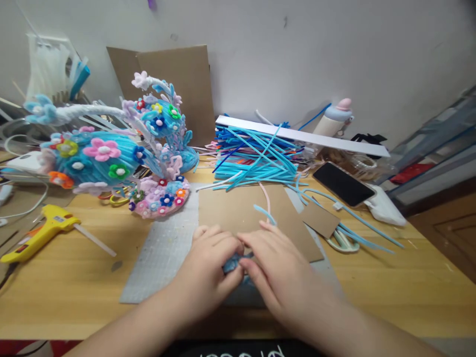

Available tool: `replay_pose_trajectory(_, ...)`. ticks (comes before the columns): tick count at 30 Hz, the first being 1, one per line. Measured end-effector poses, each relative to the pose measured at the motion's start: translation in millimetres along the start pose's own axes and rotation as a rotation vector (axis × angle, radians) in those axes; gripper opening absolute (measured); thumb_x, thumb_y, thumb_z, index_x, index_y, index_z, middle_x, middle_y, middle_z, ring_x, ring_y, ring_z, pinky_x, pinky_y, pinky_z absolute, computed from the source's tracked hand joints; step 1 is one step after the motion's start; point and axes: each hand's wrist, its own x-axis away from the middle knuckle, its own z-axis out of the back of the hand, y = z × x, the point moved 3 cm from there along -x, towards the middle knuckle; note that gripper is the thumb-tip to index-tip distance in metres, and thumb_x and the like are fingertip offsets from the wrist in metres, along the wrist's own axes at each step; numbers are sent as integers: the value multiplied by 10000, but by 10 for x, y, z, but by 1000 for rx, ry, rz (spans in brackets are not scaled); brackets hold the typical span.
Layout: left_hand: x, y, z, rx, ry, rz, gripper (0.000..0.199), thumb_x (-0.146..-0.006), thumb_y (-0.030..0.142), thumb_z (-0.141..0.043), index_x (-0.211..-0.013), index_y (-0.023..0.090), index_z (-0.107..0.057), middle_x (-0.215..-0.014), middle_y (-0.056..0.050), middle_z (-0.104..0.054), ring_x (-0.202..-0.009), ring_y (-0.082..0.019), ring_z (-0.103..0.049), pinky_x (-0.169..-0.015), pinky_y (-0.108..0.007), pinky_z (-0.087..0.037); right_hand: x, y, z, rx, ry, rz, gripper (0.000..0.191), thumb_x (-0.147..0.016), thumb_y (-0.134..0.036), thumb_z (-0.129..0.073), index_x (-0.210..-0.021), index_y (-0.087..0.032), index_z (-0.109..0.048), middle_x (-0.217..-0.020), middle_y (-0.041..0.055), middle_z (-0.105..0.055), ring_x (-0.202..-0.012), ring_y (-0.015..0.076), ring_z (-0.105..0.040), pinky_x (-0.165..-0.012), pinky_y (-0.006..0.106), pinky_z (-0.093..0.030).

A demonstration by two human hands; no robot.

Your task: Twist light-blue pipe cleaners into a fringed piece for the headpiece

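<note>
My left hand (211, 263) and my right hand (278, 265) meet above the front of a grey cutting mat (159, 263). Between them sits a small bundle of blue pipe cleaner (231, 264), with the left fingers curled round it. The right thumb and fingertips close on the bundle's right side, and my hands hide most of it. A light blue strip (265, 213) sticks up beyond the right fingers. Under and behind the hands lies a brown cardboard sheet (223, 210).
Flower-covered fuzzy ornaments (104, 158) stand at the left, behind a yellow glue gun (48, 233). Blue pipe cleaners (256, 171) are piled at the back. A phone (344, 183), a bottle (330, 121) and a small cardboard piece (321, 219) lie or stand at the right.
</note>
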Motion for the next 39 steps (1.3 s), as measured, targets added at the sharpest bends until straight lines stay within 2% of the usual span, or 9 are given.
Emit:
replay_pose_trajectory(6,-1,56,93,-53,-49,-39,146,-741,182,-518,-884,213,-514,-823,-16,-588,-823,-192,-486,-755,-350,-290,-86,243,-250,-552,-356,-326,218,-849,-279,-443,-723,-167,-582,-715,4,-565,-675,126,-483,-645,257,-359)
replay_pose_trajectory(11,63,5,225,9,16,-37,570,-691,340,-633,-1200,272,-385,-1106,-61,-545,-1024,-247,-453,-909,-417,-268,-54,365,-341,-928,-327,-528,326,-800,-436,-493,-698,-137,-572,-403,-94,-315,-355,45,-212,-367,186,-154)
replay_pose_trajectory(14,118,-113,298,61,85,36,573,-706,396,-612,-1223,277,-395,-1209,-72,-486,-1135,-275,-387,-953,-429,-267,-35,387,-332,-994,-246,-555,337,-789,-452,-506,-696,-134,-568,-361,-107,-291,-317,37,-178,-341,186,-120)
replay_pose_trajectory(17,128,-248,337,272,75,90,385,-814,349,-477,-1195,300,-455,-1255,-38,-469,-1183,-244,-370,-998,-404,-266,-57,396,-293,-1075,-293,-559,325,-793,-413,-522,-666,-117,-566,-357,-102,-295,-318,26,-172,-342,174,-113)
replay_pose_trajectory(20,72,-354,282,672,-61,171,371,-847,432,-379,-1151,272,-519,-1225,-49,-511,-1163,-243,-417,-994,-398,-311,-110,456,-286,-1368,-398,-677,289,-801,-363,-506,-614,-142,-497,-376,-115,-231,-316,23,-112,-327,161,-98)
replay_pose_trajectory(24,-27,-382,114,1117,-138,338,463,-810,547,-364,-1035,184,-542,-979,-104,-606,-870,-213,-591,-792,-367,-470,-142,603,-371,-1743,-398,-858,204,-788,-270,-491,-628,-168,-419,-433,-110,-207,-338,28,-97,-330,143,-100)
replay_pose_trajectory(29,-16,-401,-69,877,-92,556,367,-799,492,-429,-858,138,-506,-680,-25,-558,-554,-126,-551,-532,-265,-452,31,707,-621,-1891,-436,-1047,140,-820,-257,-409,-709,-174,-422,-464,-102,-205,-329,31,-132,-330,126,-113)
replay_pose_trajectory(35,66,-391,25,223,216,254,488,-742,371,-565,-1166,202,-390,-1163,-94,-472,-1078,-230,-445,-902,-399,-365,152,736,-755,-1807,-438,-1211,245,-874,-312,-347,-676,-173,-387,-435,-110,-182,-298,23,-118,-320,123,-74)
replay_pose_trajectory(39,60,-332,42,-50,84,74,334,-694,362,-629,-971,208,-521,-1047,-57,-537,-1010,-232,-457,-880,-407,-345,118,720,-748,-1809,-397,-1261,286,-892,-344,-319,-672,-170,-372,-433,-115,-169,-294,17,-105,-318,124,-61)
